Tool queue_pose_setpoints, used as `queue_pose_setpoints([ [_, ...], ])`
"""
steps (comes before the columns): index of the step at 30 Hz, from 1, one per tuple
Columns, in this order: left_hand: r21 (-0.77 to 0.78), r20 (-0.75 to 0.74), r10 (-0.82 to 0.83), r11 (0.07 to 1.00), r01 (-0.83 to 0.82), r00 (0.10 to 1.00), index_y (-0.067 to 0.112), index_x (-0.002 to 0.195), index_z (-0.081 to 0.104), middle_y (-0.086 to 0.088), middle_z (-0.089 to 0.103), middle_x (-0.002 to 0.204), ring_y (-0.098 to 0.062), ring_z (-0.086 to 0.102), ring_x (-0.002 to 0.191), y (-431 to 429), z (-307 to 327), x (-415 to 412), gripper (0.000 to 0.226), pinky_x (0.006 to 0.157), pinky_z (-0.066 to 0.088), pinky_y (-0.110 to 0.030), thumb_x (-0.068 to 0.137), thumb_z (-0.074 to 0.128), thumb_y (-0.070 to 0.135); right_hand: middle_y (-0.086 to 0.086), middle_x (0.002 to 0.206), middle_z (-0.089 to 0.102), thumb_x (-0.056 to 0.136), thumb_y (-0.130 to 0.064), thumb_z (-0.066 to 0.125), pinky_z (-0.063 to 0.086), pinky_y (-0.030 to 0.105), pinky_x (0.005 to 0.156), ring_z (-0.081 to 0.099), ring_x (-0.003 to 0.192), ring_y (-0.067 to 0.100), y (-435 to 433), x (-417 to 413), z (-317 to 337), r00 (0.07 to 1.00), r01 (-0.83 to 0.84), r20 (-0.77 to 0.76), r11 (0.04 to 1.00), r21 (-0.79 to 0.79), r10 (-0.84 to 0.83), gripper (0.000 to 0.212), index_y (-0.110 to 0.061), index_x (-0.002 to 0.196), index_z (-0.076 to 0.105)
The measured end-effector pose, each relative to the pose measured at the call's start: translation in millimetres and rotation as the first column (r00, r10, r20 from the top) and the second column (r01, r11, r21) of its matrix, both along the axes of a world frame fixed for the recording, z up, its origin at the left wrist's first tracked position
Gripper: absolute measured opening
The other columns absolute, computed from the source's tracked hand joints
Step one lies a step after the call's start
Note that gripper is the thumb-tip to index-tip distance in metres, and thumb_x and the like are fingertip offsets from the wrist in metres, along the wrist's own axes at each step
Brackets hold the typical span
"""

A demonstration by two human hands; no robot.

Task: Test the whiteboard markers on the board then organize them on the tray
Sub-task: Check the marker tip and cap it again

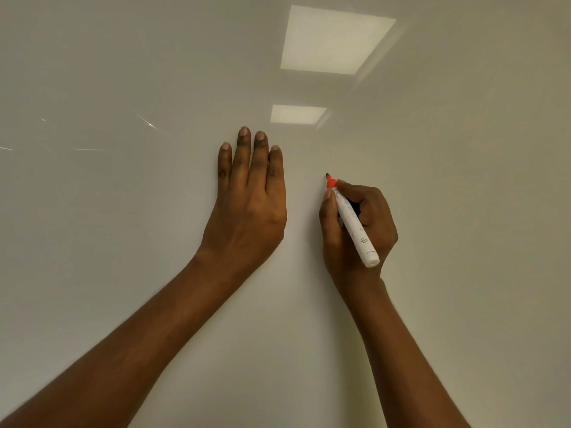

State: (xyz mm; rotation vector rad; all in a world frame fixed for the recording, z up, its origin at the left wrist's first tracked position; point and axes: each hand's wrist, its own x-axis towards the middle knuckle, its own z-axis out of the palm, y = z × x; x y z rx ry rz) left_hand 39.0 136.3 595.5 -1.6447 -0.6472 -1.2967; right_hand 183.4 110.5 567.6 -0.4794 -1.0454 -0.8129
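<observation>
Marker (355,233): one, red-tipped | right grip (378,223): grasping it | left grip (250,208): released, flat on whiteboard (123,72)

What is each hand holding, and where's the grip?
Right hand: uncapped marker, grip on the barrel just behind the red collar. Left hand: nothing, flat on the whiteboard.

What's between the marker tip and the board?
Nothing visible. The right hand holds the uncapped marker tip-first at the board; the left hand lies flat to its left, clear of the tip.
</observation>
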Motion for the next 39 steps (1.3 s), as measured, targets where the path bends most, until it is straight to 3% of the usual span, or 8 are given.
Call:
queue_pose_setpoints([
  [7, 0.014, 0.007, 0.006, 1.0, -0.007, 1.0, -0.017, 0.135, 0.038, -0.04, 0.035, 0.139, -0.055, 0.028, 0.133, -3, 0, 1, 0.051, 0.106, 0.028, -0.066, 0.099, 0.007, 0.003, 0.014, 0.084, 0.07, 0.084, -0.014, 0.068, 0.049, 0.015, 0.075, 0.063, 0.078, 0.014, 3, 5, 0, 0.984, 0.032, 0.175, 0.999, 0.01, -0.033, 0.021, 0.007, 0.086, 0.069],
  [12, 0.017, 0.013, 0.02, 1.0, -0.02, 1.0, -0.016, 0.135, 0.038, -0.039, 0.034, 0.14, -0.055, 0.027, 0.134, -3, -1, 1, 0.05, 0.107, 0.027, -0.065, 0.097, 0.009, 0.0, 0.009, 0.065, 0.064, 0.08, -0.007, 0.067, 0.043, 0.023, 0.052, 0.056, 0.056, 0.016, 2, -3, -6, 0.998, 0.012, -0.067, 0.998, 0.059, -0.008, 0.014, 0.003, 0.07, 0.067],
  [16, 0.01, 0.015, 0.014, 1.0, -0.014, 1.0, -0.016, 0.134, 0.04, -0.04, 0.034, 0.14, -0.055, 0.027, 0.134, -3, 0, 1, 0.051, 0.107, 0.027, -0.065, 0.097, 0.01, 0.0, 0.009, 0.059, 0.06, 0.076, -0.003, 0.066, 0.04, 0.027, 0.046, 0.053, 0.049, 0.016, 0, -3, -14, 0.998, 0.035, 0.046, 0.997, 0.07, -0.038, 0.013, 0.003, 0.064, 0.065],
  [20, 0.003, 0.004, 0.024, 1.0, -0.024, 1.0, -0.016, 0.135, 0.038, -0.04, 0.032, 0.141, -0.055, 0.025, 0.134, -1, 0, 1, 0.046, 0.107, 0.026, -0.066, 0.097, 0.016, -0.002, -0.001, 0.056, 0.053, 0.074, -0.004, 0.062, 0.033, 0.02, 0.047, 0.045, 0.048, 0.009, -4, -5, -22, 0.993, 0.012, -0.121, 0.999, 0.052, -0.006, 0.019, -0.002, 0.056, 0.058],
  [24, -0.003, 0.008, 0.024, 1.0, -0.024, 1.0, -0.016, 0.134, 0.039, -0.04, 0.033, 0.141, -0.055, 0.025, 0.134, -2, -1, 0, 0.047, 0.107, 0.026, -0.066, 0.097, 0.015, -0.002, 0.004, 0.05, 0.053, 0.07, -0.003, 0.06, 0.033, 0.028, 0.04, 0.046, 0.041, 0.016, -6, -4, -38, 0.993, 0.101, -0.07, 0.992, 0.076, -0.096, 0.02, -0.001, 0.051, 0.054],
  [29, 0.015, 0.004, 0.038, 0.999, -0.038, 0.999, -0.014, 0.133, 0.041, -0.04, 0.034, 0.14, -0.056, 0.026, 0.133, -1, -2, 0, 0.046, 0.108, 0.025, -0.065, 0.098, 0.014, -0.002, 0.005, 0.049, 0.049, 0.073, -0.007, 0.058, 0.03, 0.025, 0.041, 0.042, 0.044, 0.013, -7, -1, -66, 0.989, 0.1, -0.108, 0.994, 0.033, -0.096, 0.022, -0.002, 0.052, 0.052],
  [35, -0.001, 0.0, 0.047, 0.999, -0.047, 0.999, -0.014, 0.134, 0.041, -0.04, 0.032, 0.141, -0.056, 0.024, 0.134, -3, -1, 0, 0.049, 0.109, 0.023, -0.065, 0.097, 0.012, -0.002, 0.003, 0.061, 0.055, 0.084, -0.016, 0.06, 0.038, 0.022, 0.052, 0.051, 0.055, 0.007, -19, 3, -57, 0.953, -0.226, -0.217, 0.973, -0.047, 0.211, 0.021, -0.011, 0.064, 0.054],
  [39, 0.002, 0.005, 0.045, 0.999, -0.045, 0.999, -0.014, 0.134, 0.04, -0.04, 0.033, 0.141, -0.056, 0.024, 0.134, -2, -1, 0, 0.047, 0.109, 0.022, -0.065, 0.095, 0.015, -0.005, 0.004, 0.07, 0.06, 0.087, -0.016, 0.064, 0.041, 0.022, 0.058, 0.056, 0.063, 0.006, -21, 10, -27, 0.942, -0.237, -0.251, 0.971, -0.022, 0.224, 0.012, -0.012, 0.075, 0.061],
])
